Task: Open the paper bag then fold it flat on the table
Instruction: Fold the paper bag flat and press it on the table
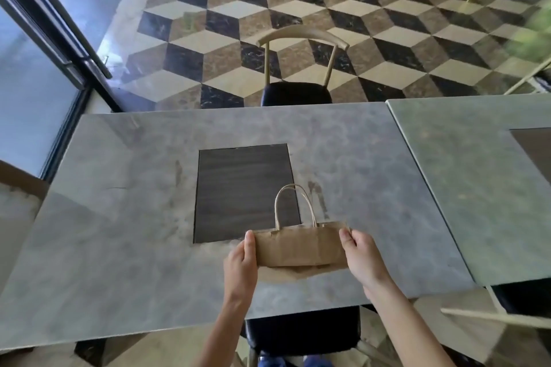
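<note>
A small brown paper bag with two twisted paper handles rests on the grey table near its front edge. The bag looks flattened, with its lower part folded under, and its handles point away from me. My left hand grips the bag's left side, thumb on top. My right hand grips its right side, thumb on the upper corner.
A dark rectangular inset lies in the table's middle, just behind the bag. A second grey table abuts on the right. A chair stands at the far side, another chair seat is below the near edge.
</note>
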